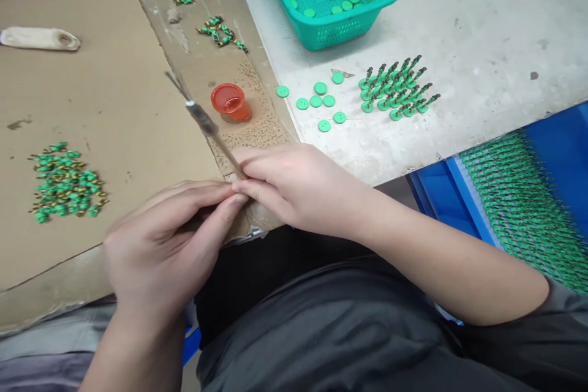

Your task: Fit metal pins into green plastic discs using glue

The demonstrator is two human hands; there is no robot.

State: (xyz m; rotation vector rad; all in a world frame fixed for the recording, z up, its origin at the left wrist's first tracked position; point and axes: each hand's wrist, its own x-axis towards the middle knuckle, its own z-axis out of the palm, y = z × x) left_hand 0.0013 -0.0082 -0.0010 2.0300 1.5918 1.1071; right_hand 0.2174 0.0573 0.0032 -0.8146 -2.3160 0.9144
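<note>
My right hand (298, 187) is closed around a thin brush-like stick (225, 150), which slants up and to the left with a dark band near its far end. Its lower end disappears between my fingers. My left hand (169, 239) is pinched, thumb and forefinger meeting the right fingertips at the table's front edge; whatever it holds is hidden. Just beyond the hands stands a small red cup (234, 104) with liquid in it. Left of them lies a pile of small green, yellow and black figures (68, 184).
Loose green discs (316, 101) lie right of the cup, beside rows of discs bearing upright dark pieces (399, 89). A teal basket (316, 37) of discs stands behind. More small pieces (220, 32) and a whitish roll (41, 38) lie farther back. A blue crate (459, 196) sits lower right.
</note>
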